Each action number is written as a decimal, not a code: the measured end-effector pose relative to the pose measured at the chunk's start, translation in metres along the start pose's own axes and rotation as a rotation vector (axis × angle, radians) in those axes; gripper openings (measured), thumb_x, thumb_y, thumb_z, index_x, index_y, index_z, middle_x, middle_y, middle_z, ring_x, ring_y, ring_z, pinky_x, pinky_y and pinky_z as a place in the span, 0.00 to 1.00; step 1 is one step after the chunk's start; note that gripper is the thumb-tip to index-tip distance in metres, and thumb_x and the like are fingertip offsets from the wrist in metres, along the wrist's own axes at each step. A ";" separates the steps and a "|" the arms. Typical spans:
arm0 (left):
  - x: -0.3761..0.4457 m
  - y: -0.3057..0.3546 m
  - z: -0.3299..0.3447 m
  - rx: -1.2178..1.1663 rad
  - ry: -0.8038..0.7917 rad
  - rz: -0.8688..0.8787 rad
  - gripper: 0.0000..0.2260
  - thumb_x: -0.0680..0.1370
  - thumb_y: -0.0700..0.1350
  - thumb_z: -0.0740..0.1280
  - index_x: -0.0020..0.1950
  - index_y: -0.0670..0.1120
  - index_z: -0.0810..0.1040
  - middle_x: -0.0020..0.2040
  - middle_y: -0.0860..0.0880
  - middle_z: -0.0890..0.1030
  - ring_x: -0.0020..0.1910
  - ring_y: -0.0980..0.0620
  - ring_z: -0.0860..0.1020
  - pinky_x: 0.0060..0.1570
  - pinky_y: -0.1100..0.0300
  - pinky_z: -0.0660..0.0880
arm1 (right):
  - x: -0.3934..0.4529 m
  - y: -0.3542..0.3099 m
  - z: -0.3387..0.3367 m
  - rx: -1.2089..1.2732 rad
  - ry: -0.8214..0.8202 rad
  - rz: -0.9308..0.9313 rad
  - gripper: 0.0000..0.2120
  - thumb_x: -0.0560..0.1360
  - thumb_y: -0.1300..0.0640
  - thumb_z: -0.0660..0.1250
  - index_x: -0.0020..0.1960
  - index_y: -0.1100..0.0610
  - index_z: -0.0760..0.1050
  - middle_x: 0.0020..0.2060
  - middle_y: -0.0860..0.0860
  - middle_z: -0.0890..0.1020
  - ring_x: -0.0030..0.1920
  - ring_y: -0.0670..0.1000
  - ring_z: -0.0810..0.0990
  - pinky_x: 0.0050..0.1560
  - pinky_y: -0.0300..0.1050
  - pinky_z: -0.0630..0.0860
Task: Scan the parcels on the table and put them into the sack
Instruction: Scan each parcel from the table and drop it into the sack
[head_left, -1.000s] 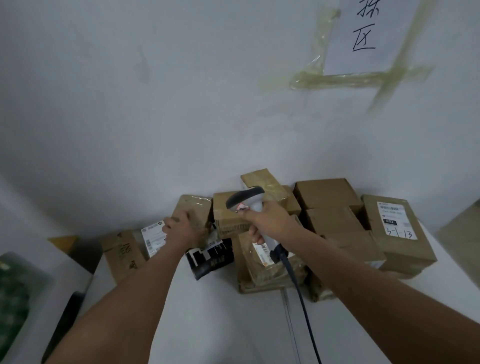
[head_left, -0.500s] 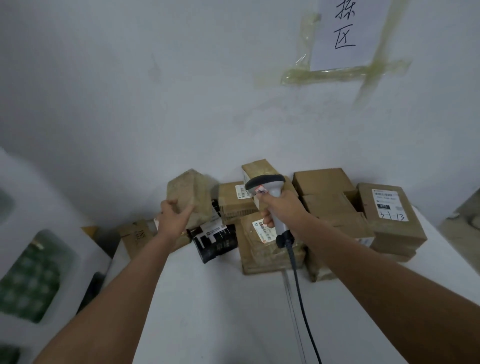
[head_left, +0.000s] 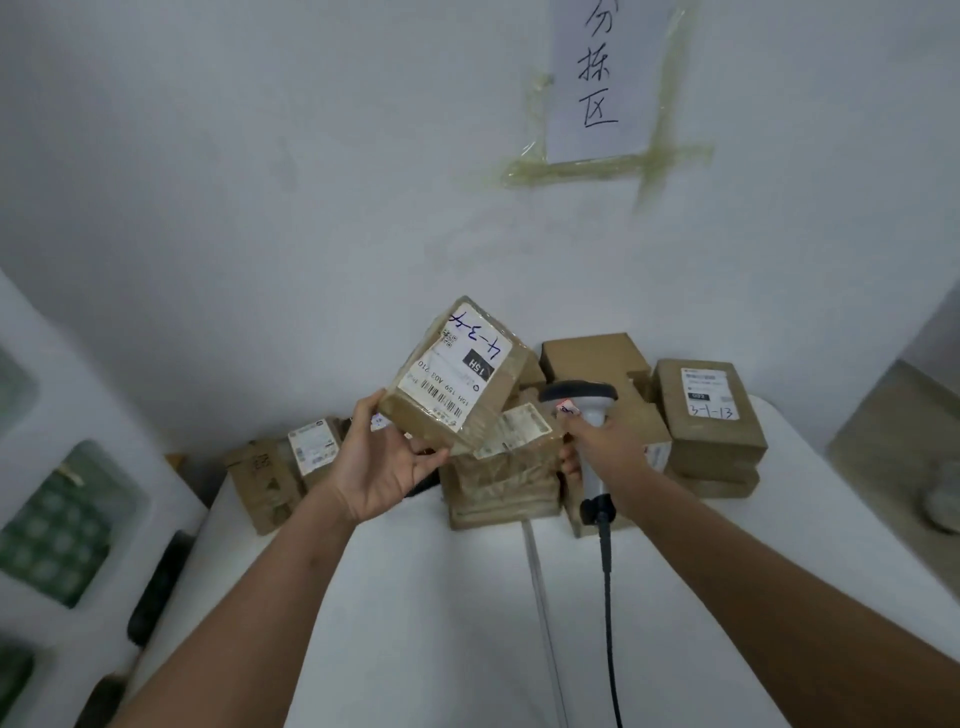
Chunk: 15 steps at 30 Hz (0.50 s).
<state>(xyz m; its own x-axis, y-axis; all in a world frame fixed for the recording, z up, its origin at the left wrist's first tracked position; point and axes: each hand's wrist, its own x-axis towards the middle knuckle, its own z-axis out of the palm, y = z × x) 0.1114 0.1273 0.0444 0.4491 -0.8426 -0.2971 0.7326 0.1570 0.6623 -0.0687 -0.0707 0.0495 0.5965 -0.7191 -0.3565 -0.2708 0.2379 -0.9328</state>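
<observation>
My left hand (head_left: 387, 467) holds a small brown cardboard parcel (head_left: 457, 371) lifted above the table, tilted so its white shipping label with barcode faces me. My right hand (head_left: 605, 449) grips a grey handheld barcode scanner (head_left: 584, 410), its head just right of the lifted parcel and its black cable (head_left: 608, 597) trailing toward me. Several more brown parcels lie piled against the wall, among them a taped one (head_left: 501, 478) under the lifted parcel and a labelled one (head_left: 709, 410) at the right. The sack is out of view.
The white table (head_left: 441, 623) runs toward me, with a seam down its middle. Two small parcels (head_left: 280, 467) sit at its far left corner. A white foam piece with green cut-outs (head_left: 57, 519) stands to the left. A paper sign (head_left: 605, 78) is taped to the wall.
My left hand lifted the parcel off the pile and turned it so the label faces up. My right hand with the scanner shifted slightly right.
</observation>
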 end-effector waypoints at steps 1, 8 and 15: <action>0.001 -0.012 0.008 0.003 -0.024 -0.039 0.27 0.79 0.62 0.59 0.70 0.46 0.75 0.66 0.42 0.77 0.58 0.44 0.79 0.53 0.51 0.81 | -0.004 0.004 -0.013 0.007 0.021 -0.003 0.15 0.78 0.49 0.69 0.43 0.61 0.76 0.27 0.54 0.79 0.25 0.51 0.76 0.28 0.41 0.74; 0.006 -0.125 0.046 0.084 -0.075 -0.299 0.27 0.79 0.62 0.59 0.69 0.44 0.76 0.65 0.37 0.77 0.55 0.41 0.79 0.50 0.51 0.82 | -0.036 0.054 -0.113 0.066 0.203 0.047 0.14 0.76 0.52 0.71 0.43 0.64 0.77 0.28 0.57 0.79 0.24 0.51 0.76 0.26 0.41 0.73; 0.003 -0.239 0.040 0.217 0.144 -0.622 0.32 0.78 0.64 0.60 0.68 0.39 0.76 0.47 0.39 0.82 0.45 0.37 0.81 0.48 0.48 0.81 | -0.081 0.114 -0.186 0.071 0.297 0.188 0.14 0.76 0.51 0.71 0.48 0.64 0.78 0.31 0.57 0.81 0.28 0.52 0.78 0.30 0.43 0.75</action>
<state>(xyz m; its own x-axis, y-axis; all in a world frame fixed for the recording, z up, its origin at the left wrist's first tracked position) -0.0829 0.0664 -0.0878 0.0515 -0.6636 -0.7463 0.7644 -0.4547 0.4571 -0.2887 -0.1065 -0.0180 0.2931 -0.8144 -0.5009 -0.2957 0.4210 -0.8575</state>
